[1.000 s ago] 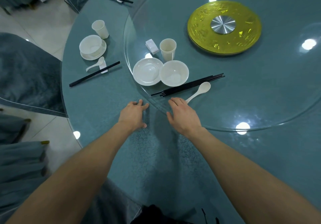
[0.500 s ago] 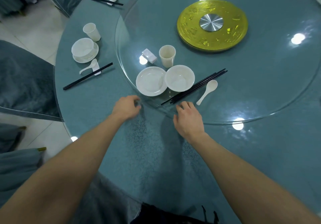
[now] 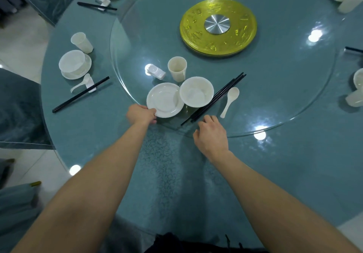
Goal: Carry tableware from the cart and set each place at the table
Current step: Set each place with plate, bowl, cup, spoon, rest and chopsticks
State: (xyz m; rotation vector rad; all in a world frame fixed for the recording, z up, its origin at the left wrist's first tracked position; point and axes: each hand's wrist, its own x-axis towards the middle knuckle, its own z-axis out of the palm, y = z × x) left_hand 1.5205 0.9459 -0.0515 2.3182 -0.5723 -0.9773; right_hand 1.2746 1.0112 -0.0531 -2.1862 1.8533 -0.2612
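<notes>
plate [image 3: 165, 99] rim gripped by left hand [image 3: 140, 114], fingertips hidden

From my station I see two forearms [image 3: 110, 174], bare along the whole length in view, ending in a bare left hand [image 3: 141, 114] and a bare right hand [image 3: 211, 134]. At the bottom edge sits a black garment [image 3: 176, 243], with two thin dark cords [image 3: 226, 240] poking up beside it.
</notes>
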